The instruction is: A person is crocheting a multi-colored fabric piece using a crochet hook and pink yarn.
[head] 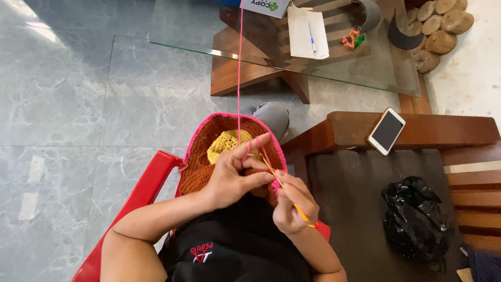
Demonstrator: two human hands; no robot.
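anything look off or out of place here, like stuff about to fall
One thing stands out: the smartphone lies on the wooden armrest with a corner past the edge, so it might slip. Otherwise all seems in order: the left hand holds the crocheted piece, and the right hand holds the yellow hook.

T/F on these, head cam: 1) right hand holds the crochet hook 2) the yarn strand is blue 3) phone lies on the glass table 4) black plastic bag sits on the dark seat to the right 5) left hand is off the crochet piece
1) True. The right hand holds the yellow crochet hook.
2) False. The yarn strand is pink.
3) False. The phone lies on the wooden armrest, not on the glass table.
4) True. The black plastic bag sits on the dark seat.
5) False. The left hand grips the orange crochet piece, with yarn over its fingers.
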